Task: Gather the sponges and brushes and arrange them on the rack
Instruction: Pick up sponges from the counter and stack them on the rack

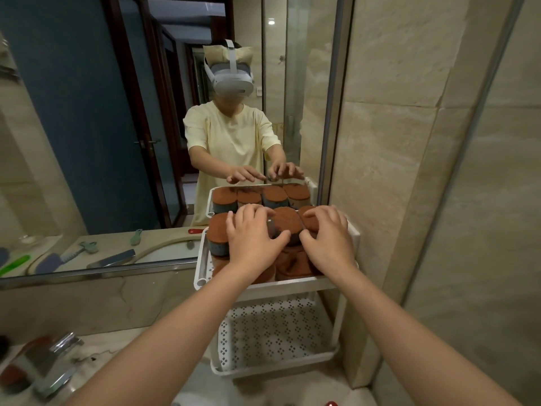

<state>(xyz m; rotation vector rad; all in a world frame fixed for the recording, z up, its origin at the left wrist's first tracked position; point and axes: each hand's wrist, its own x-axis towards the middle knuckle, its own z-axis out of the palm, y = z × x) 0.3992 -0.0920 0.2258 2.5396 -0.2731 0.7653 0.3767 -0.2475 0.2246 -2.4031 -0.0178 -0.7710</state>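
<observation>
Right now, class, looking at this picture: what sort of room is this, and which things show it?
Most likely a bathroom: a wide wall mirror above a stone counter, a chrome tap at the lower left, and pale stone tiles on the walls.

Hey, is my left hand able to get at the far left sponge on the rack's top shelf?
Probably yes: the left hand rests right beside the far left sponge, whose top is uncovered, and nothing lies between them.
</observation>
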